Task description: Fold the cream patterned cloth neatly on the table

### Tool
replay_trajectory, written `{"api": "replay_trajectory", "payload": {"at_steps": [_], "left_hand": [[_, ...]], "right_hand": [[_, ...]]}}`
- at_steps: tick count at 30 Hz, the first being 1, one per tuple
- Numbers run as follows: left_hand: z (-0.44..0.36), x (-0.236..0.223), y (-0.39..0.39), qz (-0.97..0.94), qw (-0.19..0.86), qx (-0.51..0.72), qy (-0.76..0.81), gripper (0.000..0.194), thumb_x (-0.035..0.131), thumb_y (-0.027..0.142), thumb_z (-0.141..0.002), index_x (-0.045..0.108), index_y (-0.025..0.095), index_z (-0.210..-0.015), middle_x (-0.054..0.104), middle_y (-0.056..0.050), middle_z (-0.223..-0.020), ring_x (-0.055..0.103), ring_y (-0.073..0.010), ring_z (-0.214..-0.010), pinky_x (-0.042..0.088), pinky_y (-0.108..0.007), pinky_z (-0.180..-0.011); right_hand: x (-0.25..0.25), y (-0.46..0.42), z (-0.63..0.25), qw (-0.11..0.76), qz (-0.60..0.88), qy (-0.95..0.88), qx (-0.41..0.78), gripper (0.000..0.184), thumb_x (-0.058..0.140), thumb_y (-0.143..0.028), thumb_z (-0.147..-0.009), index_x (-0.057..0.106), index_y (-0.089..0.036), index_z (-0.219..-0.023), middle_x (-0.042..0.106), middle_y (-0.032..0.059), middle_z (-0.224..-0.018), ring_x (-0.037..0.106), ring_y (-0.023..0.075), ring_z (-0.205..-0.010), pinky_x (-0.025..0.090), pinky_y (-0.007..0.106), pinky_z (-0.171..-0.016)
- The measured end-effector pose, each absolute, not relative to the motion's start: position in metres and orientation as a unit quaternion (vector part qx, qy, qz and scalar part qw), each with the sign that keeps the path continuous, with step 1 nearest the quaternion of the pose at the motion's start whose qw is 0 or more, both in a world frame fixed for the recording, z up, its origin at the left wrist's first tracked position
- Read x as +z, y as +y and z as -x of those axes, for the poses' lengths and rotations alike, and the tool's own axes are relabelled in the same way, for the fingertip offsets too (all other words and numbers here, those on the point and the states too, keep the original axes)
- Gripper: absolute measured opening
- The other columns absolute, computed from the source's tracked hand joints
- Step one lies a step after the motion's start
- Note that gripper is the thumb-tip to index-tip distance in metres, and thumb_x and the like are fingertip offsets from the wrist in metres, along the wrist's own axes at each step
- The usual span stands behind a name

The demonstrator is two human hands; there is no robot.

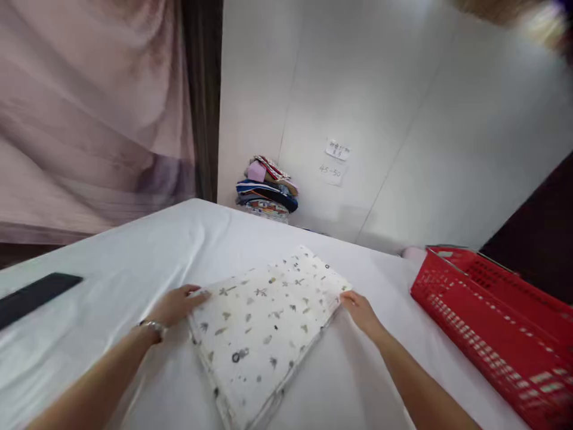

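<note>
A folded white cloth (268,322) with a small grey and dark print lies on the white-covered table (147,263) in front of me. Its layered edges show along the near sides. My left hand (178,303), with a bracelet at the wrist, grips the cloth's left corner between thumb and fingers. On the opposite side my right hand (360,310) pinches the right edge near its far corner. The fingertips under the fabric are partly hidden.
A red plastic basket (487,322) stands at the right. Beyond the table's far edge, a pile of folded fabrics (267,190) rests against the white wall (380,107). A flat black object (40,292) lies at the left, and a pink curtain (89,113) hangs behind.
</note>
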State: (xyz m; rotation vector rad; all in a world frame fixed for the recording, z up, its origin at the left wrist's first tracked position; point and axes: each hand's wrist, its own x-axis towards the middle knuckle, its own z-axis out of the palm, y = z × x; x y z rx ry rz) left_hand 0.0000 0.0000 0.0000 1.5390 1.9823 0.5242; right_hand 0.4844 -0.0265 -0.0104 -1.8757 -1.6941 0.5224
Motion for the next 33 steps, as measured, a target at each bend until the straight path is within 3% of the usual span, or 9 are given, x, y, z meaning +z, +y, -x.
{"api": "replay_trajectory", "payload": {"at_steps": [8, 13, 16, 20, 23, 29, 33], "left_hand": [[0.005, -0.018, -0.004, -0.553, 0.294, 0.238, 0.743, 0.050, 0.057, 0.056, -0.062, 0.067, 0.022, -0.096, 0.071, -0.004, -0.087, 0.064, -0.0269, -0.084, 0.047, -0.031, -0.069], [0.004, -0.018, -0.009, -0.528, 0.317, 0.236, 0.752, 0.052, 0.055, 0.060, -0.066, 0.064, 0.024, -0.103, 0.070, -0.002, -0.085, 0.065, -0.0255, -0.082, 0.048, -0.030, -0.070], [0.003, -0.019, -0.009, -0.521, 0.332, 0.244, 0.747, 0.053, 0.056, 0.059, -0.066, 0.063, 0.024, -0.104, 0.070, -0.002, -0.090, 0.065, -0.0250, -0.085, 0.048, -0.029, -0.071], [0.004, -0.017, -0.007, -0.519, 0.348, 0.251, 0.740, 0.055, 0.058, 0.060, -0.065, 0.063, 0.023, -0.105, 0.070, -0.002, -0.090, 0.065, -0.0252, -0.084, 0.050, -0.029, -0.070], [0.007, -0.012, -0.005, -0.527, 0.380, 0.246, 0.720, 0.057, 0.061, 0.059, -0.062, 0.063, 0.023, -0.106, 0.071, -0.002, -0.092, 0.065, -0.0262, -0.086, 0.051, -0.030, -0.072], [0.012, 0.002, 0.007, -0.578, 0.399, 0.192, 0.686, 0.044, 0.065, 0.053, -0.057, 0.068, 0.023, -0.088, 0.072, -0.001, -0.088, 0.065, -0.0269, -0.084, 0.051, -0.030, -0.072], [0.013, 0.056, 0.037, -0.642, 0.272, 0.184, 0.693, 0.042, 0.063, 0.049, -0.058, 0.067, 0.020, -0.087, 0.071, -0.002, -0.086, 0.063, -0.0252, -0.083, 0.048, -0.029, -0.074]], "right_hand": [[-0.005, 0.108, -0.450, 0.211, 0.721, -0.631, 0.193, 0.036, 0.050, -0.030, -0.079, 0.061, -0.017, -0.110, 0.056, 0.0098, -0.123, 0.047, 0.0254, -0.118, 0.034, 0.035, -0.100], [-0.006, 0.170, -0.433, 0.162, 0.710, -0.636, 0.255, 0.061, 0.063, -0.041, -0.071, 0.050, -0.018, -0.126, 0.049, 0.0116, -0.133, 0.046, 0.0283, -0.120, 0.035, 0.034, -0.098], [-0.005, 0.194, -0.424, 0.152, 0.696, -0.636, 0.298, 0.073, 0.071, -0.037, -0.063, 0.047, -0.017, -0.129, 0.043, 0.0120, -0.137, 0.043, 0.0277, -0.122, 0.033, 0.032, -0.099], [-0.003, 0.205, -0.422, 0.147, 0.697, -0.602, 0.360, 0.076, 0.078, -0.030, -0.051, 0.053, -0.013, -0.120, 0.046, 0.0164, -0.133, 0.044, 0.0335, -0.120, 0.034, 0.040, -0.098], [0.000, 0.200, -0.426, 0.160, 0.693, -0.567, 0.415, 0.074, 0.077, -0.032, -0.052, 0.051, -0.016, -0.119, 0.051, 0.0169, -0.128, 0.049, 0.0341, -0.115, 0.041, 0.045, -0.091], [0.035, 0.184, -0.432, 0.239, 0.595, -0.556, 0.529, 0.054, 0.071, -0.027, -0.059, 0.054, -0.017, -0.109, 0.067, 0.0114, -0.097, 0.065, 0.0247, -0.086, 0.052, 0.036, -0.073], [0.087, 0.183, -0.446, 0.322, 0.541, -0.562, 0.536, 0.055, 0.068, -0.016, -0.057, 0.053, -0.019, -0.110, 0.068, 0.0071, -0.095, 0.064, 0.0208, -0.085, 0.052, 0.031, -0.075]]}}
